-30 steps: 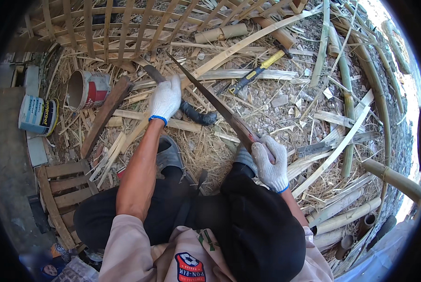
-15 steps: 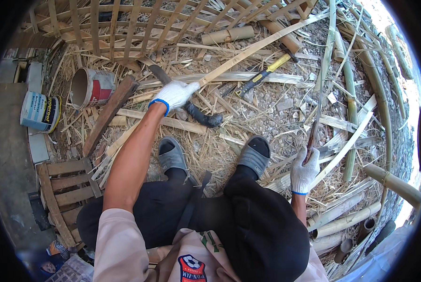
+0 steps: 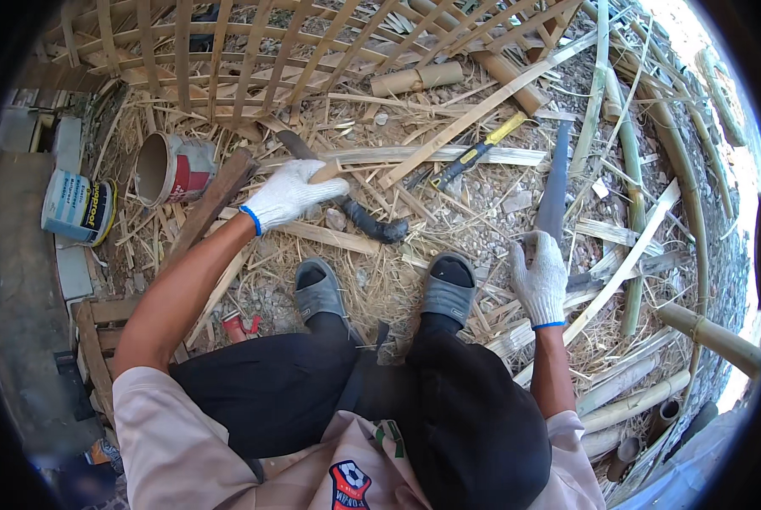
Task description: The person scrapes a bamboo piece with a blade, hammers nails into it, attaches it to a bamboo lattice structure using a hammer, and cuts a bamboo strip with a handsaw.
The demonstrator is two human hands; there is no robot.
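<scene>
My left hand (image 3: 295,191), in a white knit glove with a blue cuff, is closed on a short pale wood piece (image 3: 323,172). Just past it lies a long flat bamboo strip (image 3: 482,106), its near end apart from my fingers. Below this hand, a tool with a curved black-wrapped handle (image 3: 368,221) rests on the ground. On the right, my other gloved right hand (image 3: 539,276) grips a tool with a long tapering grey blade (image 3: 553,183) pointing away from me. Its handle is hidden in the glove, so I cannot tell whether it is a saw or knife.
A slatted lattice (image 3: 227,59) curves across the far side. A yellow-and-black handled tool (image 3: 478,151) lies on the littered ground. Two buckets (image 3: 175,170) (image 3: 79,206) and a dark wooden bar (image 3: 210,204) are at left; bamboo poles (image 3: 636,404) lie at right.
The long strip has left my left hand and lies on the ground; a short piece shows in the fingers. My right hand has moved slightly up, turning the blade's broad side into view.
</scene>
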